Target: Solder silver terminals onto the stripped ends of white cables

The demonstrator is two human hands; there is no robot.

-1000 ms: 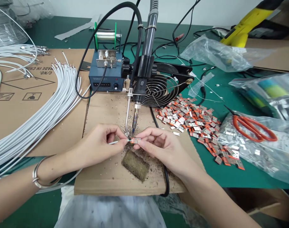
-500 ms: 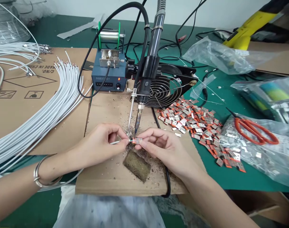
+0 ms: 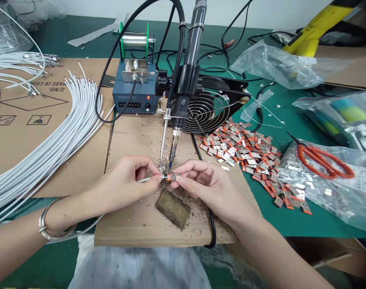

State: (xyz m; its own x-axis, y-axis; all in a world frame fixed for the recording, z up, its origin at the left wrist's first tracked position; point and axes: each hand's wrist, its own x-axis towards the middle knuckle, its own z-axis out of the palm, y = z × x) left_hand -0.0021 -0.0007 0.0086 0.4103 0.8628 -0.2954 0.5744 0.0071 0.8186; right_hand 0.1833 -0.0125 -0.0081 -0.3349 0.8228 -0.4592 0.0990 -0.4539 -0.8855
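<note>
- Left hand (image 3: 133, 176): fingers pinch a thin, white, round cable (image 3: 145, 180) near its end.
- Right hand (image 3: 208, 186): fingers grip a flat, orange-and-silver metal connector (image 3: 171, 176) (the join is too small to tell).
- Connector: six o'clock of a black, pen-shaped soldering iron (image 3: 181, 103), twelve o'clock of a brown, rectangular sponge (image 3: 173, 208).
</note>
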